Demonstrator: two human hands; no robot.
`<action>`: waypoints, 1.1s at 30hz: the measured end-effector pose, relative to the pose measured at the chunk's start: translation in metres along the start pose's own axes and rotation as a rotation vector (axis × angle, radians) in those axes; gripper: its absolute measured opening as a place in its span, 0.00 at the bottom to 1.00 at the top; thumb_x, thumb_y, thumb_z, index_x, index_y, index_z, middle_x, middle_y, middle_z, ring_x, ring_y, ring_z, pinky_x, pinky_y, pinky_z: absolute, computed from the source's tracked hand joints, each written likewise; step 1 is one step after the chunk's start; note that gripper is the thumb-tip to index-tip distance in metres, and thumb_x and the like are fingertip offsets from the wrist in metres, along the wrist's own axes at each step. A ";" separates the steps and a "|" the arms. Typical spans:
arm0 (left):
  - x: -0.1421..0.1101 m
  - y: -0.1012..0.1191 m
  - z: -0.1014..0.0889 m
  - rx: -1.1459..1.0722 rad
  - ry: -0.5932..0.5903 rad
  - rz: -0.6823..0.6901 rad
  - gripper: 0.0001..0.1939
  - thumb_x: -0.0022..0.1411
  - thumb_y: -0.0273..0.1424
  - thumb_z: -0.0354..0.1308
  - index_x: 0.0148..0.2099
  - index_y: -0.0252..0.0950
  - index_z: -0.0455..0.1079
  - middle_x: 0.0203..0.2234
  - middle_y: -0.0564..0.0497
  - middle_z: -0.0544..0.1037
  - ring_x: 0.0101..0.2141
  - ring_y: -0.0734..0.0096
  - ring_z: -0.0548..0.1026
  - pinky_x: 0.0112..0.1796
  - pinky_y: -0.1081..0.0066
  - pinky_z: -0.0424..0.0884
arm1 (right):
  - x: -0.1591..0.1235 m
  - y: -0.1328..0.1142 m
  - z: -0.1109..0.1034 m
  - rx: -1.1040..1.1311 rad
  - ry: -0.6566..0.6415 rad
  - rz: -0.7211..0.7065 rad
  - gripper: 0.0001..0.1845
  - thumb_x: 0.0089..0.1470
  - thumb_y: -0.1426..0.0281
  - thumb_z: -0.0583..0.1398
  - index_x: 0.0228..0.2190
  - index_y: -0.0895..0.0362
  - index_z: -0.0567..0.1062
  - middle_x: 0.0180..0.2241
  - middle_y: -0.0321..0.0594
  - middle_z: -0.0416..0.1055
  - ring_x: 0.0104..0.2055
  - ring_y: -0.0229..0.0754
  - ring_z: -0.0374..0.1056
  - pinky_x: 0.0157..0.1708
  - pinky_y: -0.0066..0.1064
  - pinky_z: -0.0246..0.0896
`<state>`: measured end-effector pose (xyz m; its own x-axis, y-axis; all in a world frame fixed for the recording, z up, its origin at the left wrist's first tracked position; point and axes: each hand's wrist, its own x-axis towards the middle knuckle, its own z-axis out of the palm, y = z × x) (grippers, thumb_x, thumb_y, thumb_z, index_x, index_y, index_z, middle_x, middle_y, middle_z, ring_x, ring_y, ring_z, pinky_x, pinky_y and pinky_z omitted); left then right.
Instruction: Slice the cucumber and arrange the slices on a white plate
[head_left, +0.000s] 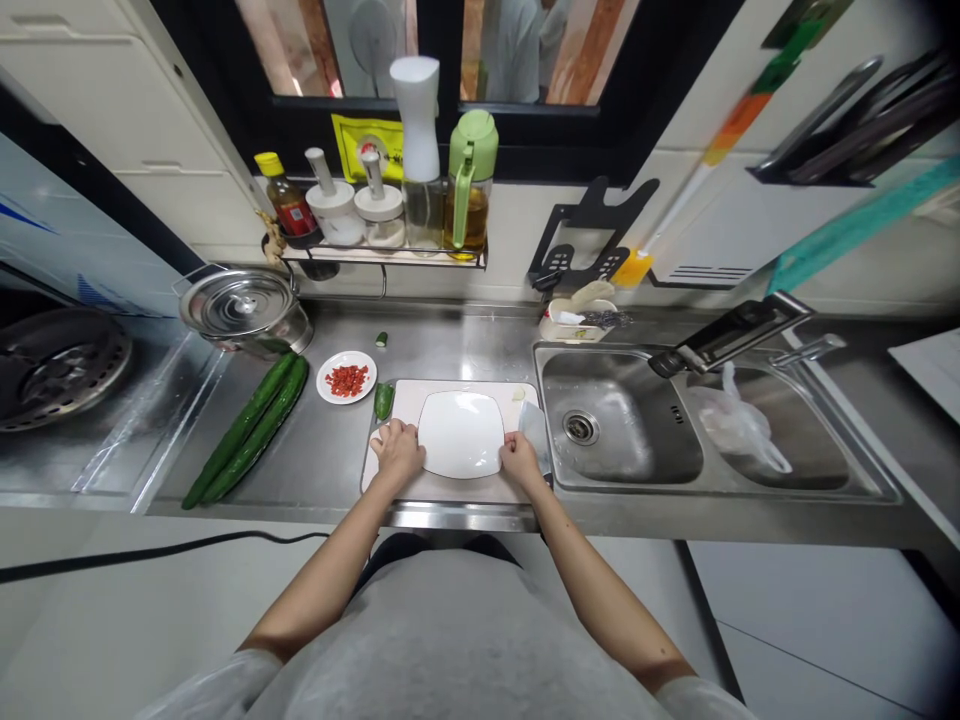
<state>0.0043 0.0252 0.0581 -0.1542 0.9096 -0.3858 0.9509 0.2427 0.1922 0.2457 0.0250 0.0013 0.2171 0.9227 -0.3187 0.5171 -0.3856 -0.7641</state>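
Note:
A white, rounded-square plate (pixel 461 435) lies over the middle of a pale cutting board (pixel 405 393). My left hand (pixel 397 452) is at the plate's left edge, its thumb side against the rim and the other fingers bent over the board. At the right edge, my right hand (pixel 519 458) pinches the rim. Partly behind that hand lies a broad knife blade (pixel 534 425), its handle mostly hidden. A small pale slice (pixel 518 395) sits near the board's top right corner. A cut cucumber piece (pixel 384 401) rests by the board's upper left corner.
Left of the board are a small plate (pixel 327 390) of chopped red pieces, two long cucumbers (pixel 251 425) and a lidded steel pot (pixel 281 320). A cucumber end (pixel 382 340) lies behind. The double sink (pixel 626 430) borders the right; a bottle rack (pixel 390 257) hangs above.

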 end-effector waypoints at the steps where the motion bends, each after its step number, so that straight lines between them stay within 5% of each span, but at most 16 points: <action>1: -0.001 0.000 0.001 0.001 -0.001 0.001 0.15 0.54 0.32 0.52 0.44 0.39 0.69 0.49 0.42 0.64 0.49 0.52 0.59 0.46 0.56 0.55 | -0.001 0.001 0.000 -0.003 -0.001 -0.001 0.10 0.35 0.72 0.50 0.26 0.54 0.64 0.18 0.28 0.60 0.24 0.38 0.59 0.26 0.26 0.51; 18: -0.006 -0.001 0.007 0.034 -0.013 0.014 0.15 0.54 0.32 0.52 0.44 0.37 0.70 0.48 0.40 0.64 0.49 0.49 0.59 0.46 0.53 0.55 | -0.007 -0.001 0.001 -0.084 -0.007 0.021 0.12 0.38 0.74 0.51 0.29 0.56 0.68 0.20 0.30 0.62 0.26 0.38 0.60 0.29 0.27 0.52; 24: -0.010 -0.002 0.005 0.018 0.003 0.010 0.14 0.55 0.35 0.52 0.44 0.38 0.70 0.47 0.41 0.64 0.49 0.49 0.60 0.47 0.53 0.55 | -0.035 -0.010 -0.008 -0.236 0.034 -0.077 0.16 0.48 0.73 0.51 0.39 0.58 0.72 0.28 0.40 0.71 0.33 0.42 0.66 0.36 0.29 0.56; 27: -0.013 -0.003 0.003 -0.023 0.026 0.011 0.16 0.56 0.39 0.52 0.46 0.40 0.70 0.46 0.42 0.65 0.50 0.49 0.60 0.47 0.53 0.55 | -0.072 0.010 -0.025 -0.194 0.111 -0.167 0.17 0.54 0.65 0.50 0.42 0.56 0.71 0.36 0.44 0.74 0.36 0.43 0.68 0.38 0.31 0.59; 33: -0.018 -0.016 -0.001 -0.128 0.109 0.004 0.16 0.59 0.38 0.52 0.49 0.44 0.68 0.46 0.44 0.67 0.50 0.52 0.61 0.47 0.55 0.55 | -0.161 0.099 -0.068 -0.177 0.324 0.007 0.18 0.53 0.56 0.50 0.37 0.52 0.72 0.38 0.48 0.74 0.36 0.49 0.70 0.38 0.39 0.64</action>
<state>-0.0087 0.0053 0.0631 -0.1851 0.9401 -0.2862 0.9105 0.2736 0.3099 0.3184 -0.1616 0.0145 0.4568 0.8830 -0.1078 0.6439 -0.4119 -0.6448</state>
